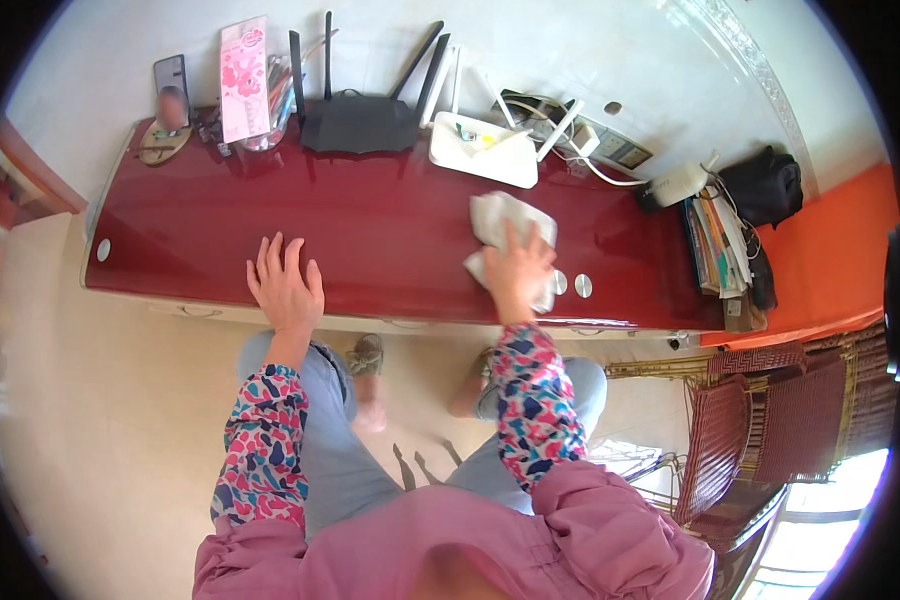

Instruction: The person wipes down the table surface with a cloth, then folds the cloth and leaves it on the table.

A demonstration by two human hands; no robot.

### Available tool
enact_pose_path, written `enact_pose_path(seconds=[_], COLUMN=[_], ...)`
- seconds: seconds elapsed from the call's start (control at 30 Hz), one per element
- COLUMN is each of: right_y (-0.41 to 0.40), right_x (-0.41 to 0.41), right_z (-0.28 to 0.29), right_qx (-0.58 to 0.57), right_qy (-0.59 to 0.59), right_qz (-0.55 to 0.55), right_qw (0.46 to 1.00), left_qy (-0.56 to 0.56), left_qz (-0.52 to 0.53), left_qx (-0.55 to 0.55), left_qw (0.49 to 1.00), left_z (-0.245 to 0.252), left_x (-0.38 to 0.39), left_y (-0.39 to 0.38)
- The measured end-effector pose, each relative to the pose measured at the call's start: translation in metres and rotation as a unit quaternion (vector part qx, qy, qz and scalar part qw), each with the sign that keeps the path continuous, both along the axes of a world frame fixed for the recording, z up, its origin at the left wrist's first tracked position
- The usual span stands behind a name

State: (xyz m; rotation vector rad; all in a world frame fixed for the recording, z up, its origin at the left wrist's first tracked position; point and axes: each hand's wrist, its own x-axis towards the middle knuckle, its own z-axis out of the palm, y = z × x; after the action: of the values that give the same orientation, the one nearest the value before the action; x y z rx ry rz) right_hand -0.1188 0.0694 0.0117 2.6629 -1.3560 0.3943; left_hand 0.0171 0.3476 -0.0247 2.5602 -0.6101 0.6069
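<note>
A glossy dark red cabinet top spans the view before me. My right hand presses on a white cloth on its surface, fingers spread, below a white router. Whether the fingers grip the cloth is hard to tell, as the hand is slightly blurred. My left hand rests flat near the front edge, fingers apart, holding nothing. Two round metal discs lie just right of the cloth, one partly hidden by it. Patterned sleeve covers reach up both forearms.
Along the wall stand a black router, a pink box, a pen holder and a phone or small mirror on a stand. Papers and books and a black bag fill the right end. Woven chairs stand at right.
</note>
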Motion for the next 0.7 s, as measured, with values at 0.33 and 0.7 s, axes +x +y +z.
enact_pose_path(seconds=[0.33,0.7], right_y=[0.147,-0.025], right_x=[0.100,0.004], right_z=[0.000,0.003], right_qx=[0.101,0.081], right_qy=[-0.039,-0.054], right_qz=[0.372,0.306], right_qw=[0.922,0.947], left_qy=[-0.004,-0.022], left_qz=[-0.025,-0.018], left_qx=[-0.069,-0.027], left_qw=[0.997,0.999], left_z=[-0.010,-0.003], left_x=[0.002,0.000], left_y=[-0.002,0.001])
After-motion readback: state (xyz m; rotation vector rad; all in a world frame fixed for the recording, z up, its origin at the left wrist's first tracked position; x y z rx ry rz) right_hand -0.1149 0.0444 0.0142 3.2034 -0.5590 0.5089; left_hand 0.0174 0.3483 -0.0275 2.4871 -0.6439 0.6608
